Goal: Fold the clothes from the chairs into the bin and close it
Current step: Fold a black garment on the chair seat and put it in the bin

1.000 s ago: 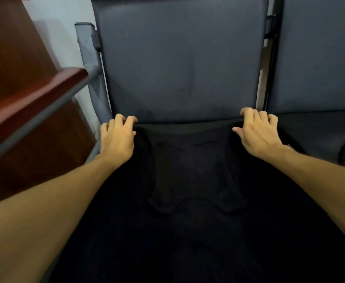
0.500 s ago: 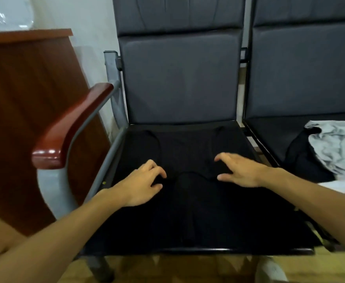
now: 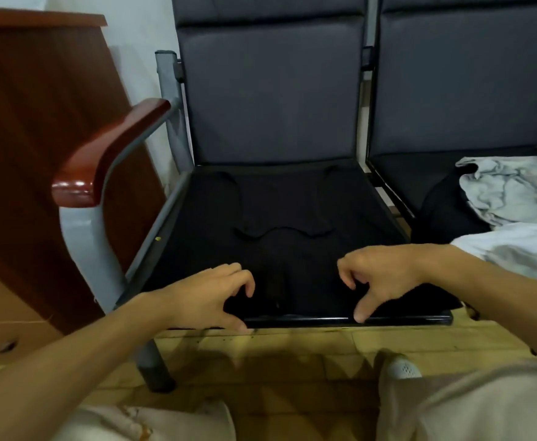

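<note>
- Black fabric garment is being kept spread flat on the dark padded chair seat, with its long axis running from the backrest toward the person.
- Its near hem is being met by the left hand and the right hand, which are held apart and equally near. Fingers are arched onto the cloth, but whether it is being pinched cannot be told.
- Compared with half a second ago, the hands are being drawn back from mid-garment to the front edge.
</note>
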Demonstrator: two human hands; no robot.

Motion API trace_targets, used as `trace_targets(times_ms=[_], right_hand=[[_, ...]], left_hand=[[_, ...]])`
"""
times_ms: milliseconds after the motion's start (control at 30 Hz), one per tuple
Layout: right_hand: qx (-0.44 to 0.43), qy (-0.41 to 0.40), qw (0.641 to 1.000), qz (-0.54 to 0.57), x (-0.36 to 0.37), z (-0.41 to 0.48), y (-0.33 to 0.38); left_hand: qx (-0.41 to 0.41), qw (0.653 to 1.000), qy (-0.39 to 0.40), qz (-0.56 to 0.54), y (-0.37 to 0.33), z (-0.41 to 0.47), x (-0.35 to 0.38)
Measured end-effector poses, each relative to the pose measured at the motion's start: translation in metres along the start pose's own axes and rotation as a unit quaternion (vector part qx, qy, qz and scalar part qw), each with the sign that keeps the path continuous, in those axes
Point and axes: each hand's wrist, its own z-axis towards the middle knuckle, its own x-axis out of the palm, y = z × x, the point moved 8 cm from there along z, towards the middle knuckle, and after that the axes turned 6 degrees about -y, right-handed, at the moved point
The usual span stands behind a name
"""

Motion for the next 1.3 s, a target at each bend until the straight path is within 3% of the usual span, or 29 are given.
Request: trace_targets(times_ms=[200, 400, 533, 700, 900, 967, 1133, 1300], right_hand=[[-0.009, 0.016, 0.999, -0.038, 0.011, -0.001, -0.004], [-0.04, -0.054, 0.997, 0.026, -0.008, -0.007, -0.007], [-0.001, -0.109, 0.992, 0.063, -0.016, -0.006, -0.018], [0.059, -0.158, 0.976, 0.137, -0.019, -0.001, -0.031], [0.109, -0.22, 0.964, 0.105, -0.027, 0.002, -0.053], [0.137, -0.241, 0.959, 0.06, -0.033, -0.003, -0.063], [0.216, -0.329, 0.918, -0.047, -0.047, -0.019, -0.075], [0.27, -0.378, 0.885, -0.042, -0.054, -0.028, -0.077]], left_hand=[[-0.029, 0.997, 0.018, -0.065, 0.016, 0.009, -0.008], [-0.055, 0.994, -0.058, -0.074, 0.029, 0.009, -0.021], [-0.102, 0.969, -0.106, -0.199, 0.036, 0.01, -0.023], [-0.167, 0.946, -0.136, -0.243, 0.043, 0.015, -0.021], [-0.147, 0.971, -0.129, -0.14, 0.054, 0.012, -0.028], [-0.157, 0.968, -0.168, -0.101, 0.065, 0.007, -0.039], [-0.243, 0.909, -0.326, -0.087, 0.099, -0.023, -0.063], [-0.353, 0.868, -0.337, -0.095, 0.12, -0.043, -0.059]])
